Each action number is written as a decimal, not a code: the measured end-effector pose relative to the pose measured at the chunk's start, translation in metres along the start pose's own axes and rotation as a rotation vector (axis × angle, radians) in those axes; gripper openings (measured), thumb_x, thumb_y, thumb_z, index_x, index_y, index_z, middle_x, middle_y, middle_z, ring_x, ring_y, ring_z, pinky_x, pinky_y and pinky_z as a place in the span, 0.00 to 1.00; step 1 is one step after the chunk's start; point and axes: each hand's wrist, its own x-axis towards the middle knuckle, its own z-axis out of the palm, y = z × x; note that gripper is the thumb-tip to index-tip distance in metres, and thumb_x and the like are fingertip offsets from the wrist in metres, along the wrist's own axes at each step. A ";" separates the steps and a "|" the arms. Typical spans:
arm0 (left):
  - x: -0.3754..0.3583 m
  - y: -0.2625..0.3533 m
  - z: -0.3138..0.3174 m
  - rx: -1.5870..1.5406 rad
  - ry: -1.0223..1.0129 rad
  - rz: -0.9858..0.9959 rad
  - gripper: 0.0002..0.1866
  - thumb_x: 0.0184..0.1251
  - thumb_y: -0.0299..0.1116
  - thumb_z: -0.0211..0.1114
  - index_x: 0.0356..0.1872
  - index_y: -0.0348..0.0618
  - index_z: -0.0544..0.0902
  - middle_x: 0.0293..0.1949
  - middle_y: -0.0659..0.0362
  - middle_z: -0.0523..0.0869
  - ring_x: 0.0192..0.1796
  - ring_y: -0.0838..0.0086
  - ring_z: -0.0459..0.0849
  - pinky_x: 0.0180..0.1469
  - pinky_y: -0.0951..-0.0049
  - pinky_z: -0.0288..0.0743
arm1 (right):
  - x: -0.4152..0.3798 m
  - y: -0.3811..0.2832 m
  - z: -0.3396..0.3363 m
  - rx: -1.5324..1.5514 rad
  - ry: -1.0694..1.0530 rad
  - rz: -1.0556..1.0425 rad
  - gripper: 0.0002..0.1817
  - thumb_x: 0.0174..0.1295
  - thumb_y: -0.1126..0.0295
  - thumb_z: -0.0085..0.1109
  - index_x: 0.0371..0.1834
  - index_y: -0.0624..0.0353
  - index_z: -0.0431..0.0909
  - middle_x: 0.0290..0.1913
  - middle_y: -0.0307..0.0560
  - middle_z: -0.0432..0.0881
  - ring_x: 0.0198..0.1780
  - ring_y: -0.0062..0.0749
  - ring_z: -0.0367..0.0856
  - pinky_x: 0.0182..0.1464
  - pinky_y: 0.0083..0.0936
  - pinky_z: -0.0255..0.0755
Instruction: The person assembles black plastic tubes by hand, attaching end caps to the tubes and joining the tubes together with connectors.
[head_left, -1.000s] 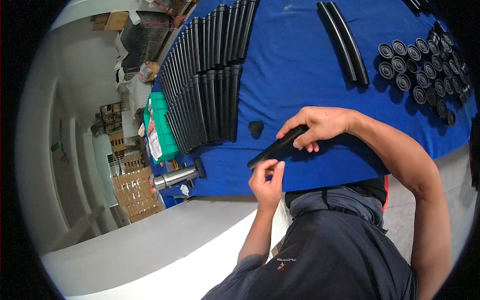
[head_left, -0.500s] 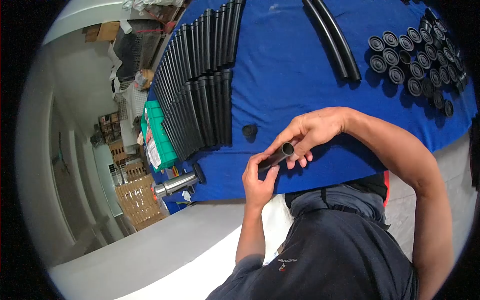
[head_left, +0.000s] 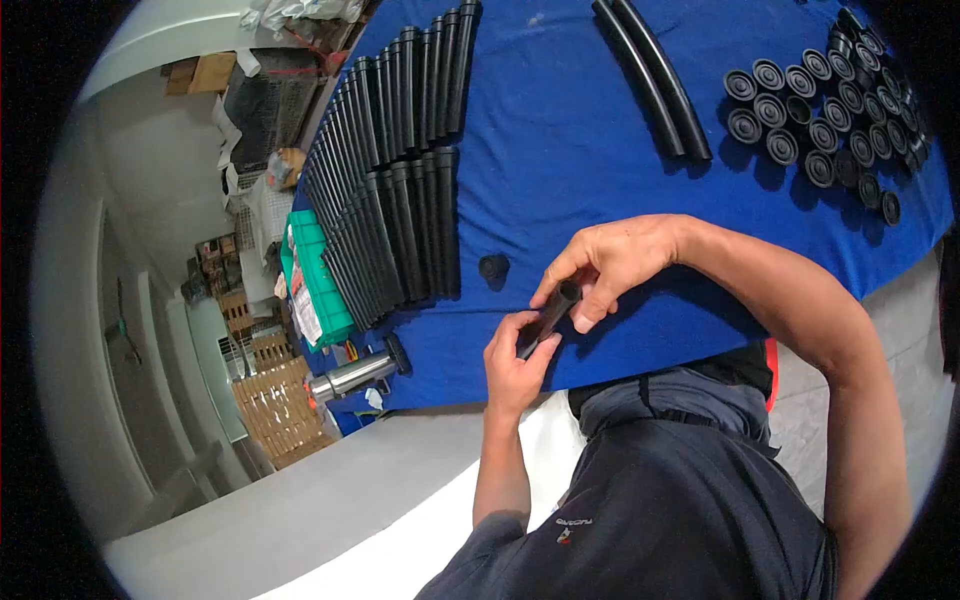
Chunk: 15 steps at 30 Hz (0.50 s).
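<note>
A short black tube (head_left: pixel 541 328) is held over the front edge of the blue cloth, its upper end tilted up towards the camera. My left hand (head_left: pixel 516 368) grips its lower part, thumb on one side and fingers on the other. At the upper end, my right hand (head_left: pixel 622 262) curls round the tube with thumb and fingers on either side. The tube's far end is hidden in my left hand. A small black cap (head_left: pixel 493 268) sits on the cloth just beyond my hands.
Rows of black tubes (head_left: pixel 400 220) lie at the left, beside a green basket (head_left: pixel 322 270) and a metal cylindrical tool (head_left: pixel 350 375). Two long black tubes (head_left: pixel 655 85) lie at the back. Many round black caps (head_left: pixel 822 135) cover the right side of the blue cloth (head_left: pixel 560 130).
My right fingers have drawn in round the tube's upper end, and those showing beneath it are now hidden. The tube stands steeper, its opening less visible. The view has shifted slightly.
</note>
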 end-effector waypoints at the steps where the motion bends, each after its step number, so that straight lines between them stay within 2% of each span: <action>1: 0.001 -0.002 0.000 0.031 0.002 0.001 0.17 0.62 0.27 0.73 0.51 0.33 0.82 0.47 0.51 0.86 0.49 0.70 0.85 0.52 0.68 0.79 | -0.002 -0.005 0.000 -0.069 0.022 0.039 0.26 0.65 0.65 0.71 0.65 0.65 0.80 0.35 0.46 0.88 0.29 0.24 0.83 0.35 0.23 0.81; 3: 0.007 -0.006 -0.002 0.098 0.009 -0.002 0.16 0.62 0.27 0.73 0.49 0.33 0.84 0.46 0.52 0.86 0.48 0.70 0.85 0.50 0.67 0.80 | 0.000 -0.006 0.003 -0.162 0.077 0.076 0.25 0.68 0.64 0.68 0.63 0.68 0.80 0.34 0.48 0.88 0.29 0.25 0.84 0.34 0.25 0.81; 5: 0.013 -0.012 -0.006 0.214 0.047 0.139 0.15 0.63 0.28 0.74 0.49 0.34 0.85 0.46 0.52 0.86 0.48 0.69 0.86 0.48 0.68 0.80 | 0.005 0.003 0.006 -0.213 0.152 0.079 0.25 0.70 0.62 0.65 0.62 0.71 0.79 0.33 0.50 0.87 0.28 0.27 0.85 0.33 0.26 0.82; 6: 0.016 -0.016 -0.007 0.269 0.063 0.210 0.15 0.63 0.29 0.74 0.49 0.35 0.85 0.46 0.52 0.86 0.47 0.69 0.86 0.48 0.68 0.81 | 0.006 0.007 0.006 -0.244 0.211 0.068 0.21 0.68 0.66 0.62 0.56 0.72 0.82 0.31 0.54 0.88 0.28 0.32 0.88 0.33 0.30 0.83; 9: 0.026 -0.034 -0.017 0.063 0.180 0.175 0.18 0.64 0.31 0.75 0.52 0.35 0.86 0.49 0.51 0.86 0.47 0.66 0.86 0.50 0.67 0.81 | 0.007 0.012 0.004 -0.310 0.295 0.033 0.20 0.66 0.67 0.62 0.55 0.72 0.82 0.30 0.54 0.87 0.28 0.32 0.88 0.33 0.31 0.83; 10: 0.032 -0.036 -0.014 0.039 0.259 0.097 0.20 0.63 0.33 0.76 0.54 0.36 0.85 0.50 0.49 0.86 0.50 0.59 0.86 0.50 0.65 0.79 | 0.007 0.013 0.005 -0.305 0.319 0.031 0.20 0.66 0.68 0.62 0.55 0.72 0.82 0.30 0.54 0.87 0.28 0.32 0.88 0.33 0.31 0.83; 13: 0.054 -0.027 -0.007 0.200 0.366 0.011 0.26 0.62 0.35 0.76 0.60 0.37 0.82 0.53 0.46 0.85 0.56 0.56 0.84 0.55 0.62 0.79 | 0.009 0.014 0.002 -0.313 0.371 0.042 0.19 0.66 0.69 0.62 0.56 0.72 0.81 0.31 0.53 0.88 0.28 0.30 0.88 0.33 0.30 0.82; 14: 0.061 -0.047 -0.006 0.369 0.369 0.121 0.29 0.62 0.34 0.77 0.63 0.37 0.80 0.56 0.46 0.84 0.57 0.55 0.85 0.60 0.62 0.78 | 0.008 0.015 0.001 -0.321 0.382 0.057 0.19 0.67 0.70 0.62 0.57 0.72 0.81 0.31 0.52 0.88 0.28 0.29 0.87 0.33 0.29 0.81; 15: 0.066 -0.043 -0.004 0.342 0.345 0.063 0.27 0.63 0.35 0.75 0.62 0.37 0.80 0.58 0.44 0.84 0.59 0.52 0.84 0.63 0.61 0.77 | 0.008 0.013 -0.001 -0.331 0.393 0.071 0.20 0.67 0.71 0.62 0.58 0.72 0.80 0.32 0.51 0.88 0.28 0.28 0.87 0.33 0.27 0.80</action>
